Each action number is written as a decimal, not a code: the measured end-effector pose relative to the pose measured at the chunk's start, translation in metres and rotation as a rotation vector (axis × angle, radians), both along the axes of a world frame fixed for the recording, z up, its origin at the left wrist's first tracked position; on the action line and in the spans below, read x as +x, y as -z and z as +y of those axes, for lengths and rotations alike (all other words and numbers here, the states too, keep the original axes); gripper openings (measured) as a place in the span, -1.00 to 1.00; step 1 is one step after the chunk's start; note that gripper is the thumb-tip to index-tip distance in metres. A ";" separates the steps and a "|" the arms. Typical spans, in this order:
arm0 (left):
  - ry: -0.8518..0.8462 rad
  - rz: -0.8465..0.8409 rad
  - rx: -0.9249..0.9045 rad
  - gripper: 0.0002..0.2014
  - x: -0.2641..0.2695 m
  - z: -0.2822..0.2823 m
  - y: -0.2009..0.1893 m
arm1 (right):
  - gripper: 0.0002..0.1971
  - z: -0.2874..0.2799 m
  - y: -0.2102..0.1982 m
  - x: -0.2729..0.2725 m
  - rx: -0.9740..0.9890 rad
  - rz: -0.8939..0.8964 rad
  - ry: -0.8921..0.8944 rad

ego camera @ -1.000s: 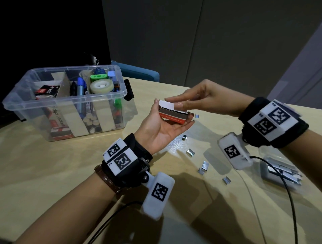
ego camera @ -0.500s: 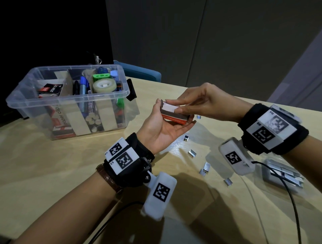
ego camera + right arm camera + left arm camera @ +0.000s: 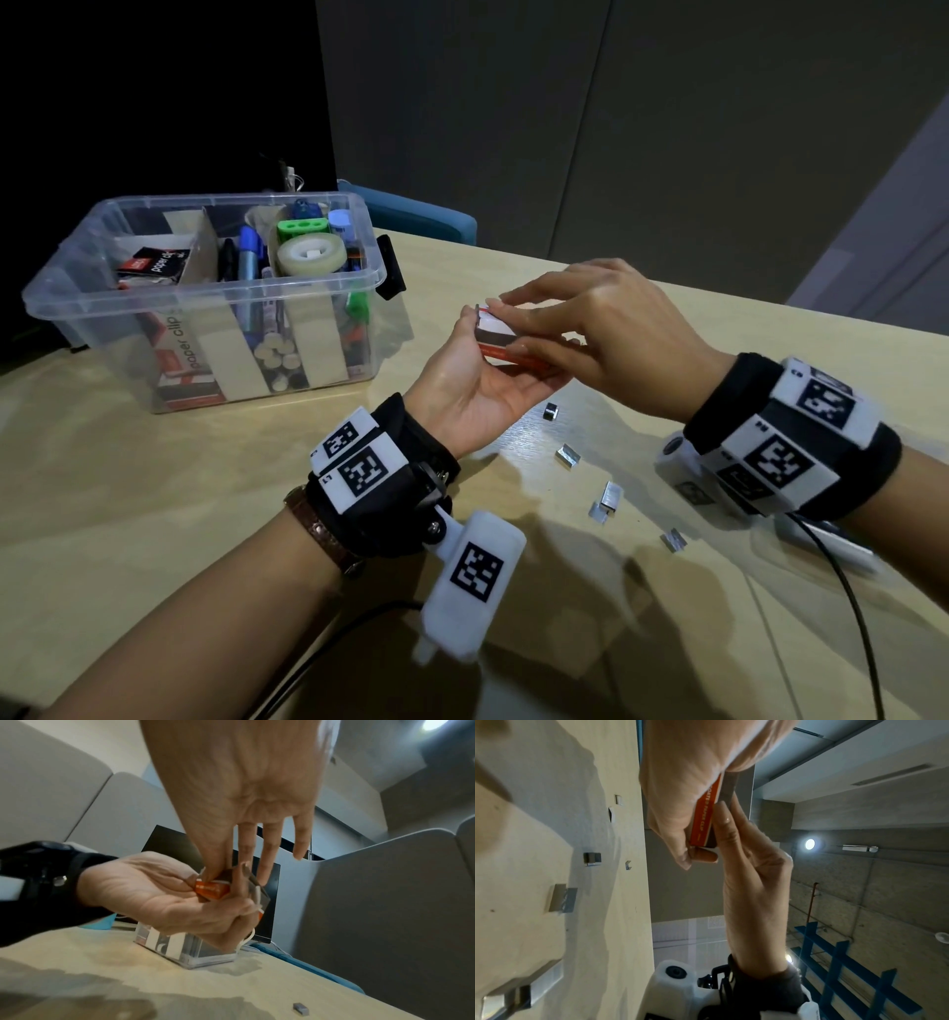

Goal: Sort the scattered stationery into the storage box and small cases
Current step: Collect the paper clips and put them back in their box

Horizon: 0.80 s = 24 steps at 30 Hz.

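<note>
A small orange and black paper clip box is held above the table. My left hand cradles it palm up, thumb and fingers curled round it. My right hand reaches over from the right and pinches the box between thumb and forefinger, other fingers laid along its top. The clear storage box stands at the left with dividers, markers, tape and clip boxes inside. Several staple strips lie on the table under my hands.
A grey stapler, partly hidden by my right wrist, lies at the right. A blue chair stands behind the table's far edge. A cable runs off my right wrist towards the front edge.
My right hand has come down over the small box, and the white flap that stood up from it a second ago now lies nearly flat. The left hand has stayed in place.
</note>
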<state>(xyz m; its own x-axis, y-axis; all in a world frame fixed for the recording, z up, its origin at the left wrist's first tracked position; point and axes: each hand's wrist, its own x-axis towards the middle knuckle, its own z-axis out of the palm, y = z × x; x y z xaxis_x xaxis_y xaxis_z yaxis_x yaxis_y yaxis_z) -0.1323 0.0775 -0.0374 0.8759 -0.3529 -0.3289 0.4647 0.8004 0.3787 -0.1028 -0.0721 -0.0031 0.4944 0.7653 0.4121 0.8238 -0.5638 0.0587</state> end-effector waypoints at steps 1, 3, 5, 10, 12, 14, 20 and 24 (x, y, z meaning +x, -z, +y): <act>0.006 -0.004 -0.009 -0.36 -0.002 -0.001 -0.002 | -0.65 0.001 0.001 -0.002 0.004 -0.046 0.006; 0.012 -0.010 -0.027 -0.38 -0.005 -0.003 -0.005 | -0.65 0.003 0.003 -0.004 0.045 -0.078 0.022; 0.015 -0.017 -0.038 -0.39 -0.006 -0.004 -0.006 | -0.68 0.004 0.005 -0.006 0.097 -0.079 0.046; -0.012 -0.039 0.007 -0.39 -0.004 -0.006 -0.002 | -0.72 0.011 0.008 -0.013 0.209 -0.056 0.064; -0.020 -0.030 0.017 -0.41 -0.002 -0.005 0.001 | -0.75 0.014 0.010 -0.015 0.287 -0.021 0.077; -0.021 -0.031 0.024 -0.41 -0.001 -0.005 0.003 | -0.80 0.017 0.013 -0.015 0.363 0.011 0.094; -0.023 -0.063 0.057 -0.38 -0.001 -0.004 0.003 | -0.83 0.021 0.018 -0.011 0.577 0.183 0.080; -0.032 -0.073 0.056 -0.36 0.000 -0.005 0.004 | -0.80 0.020 0.011 -0.009 0.563 0.270 0.069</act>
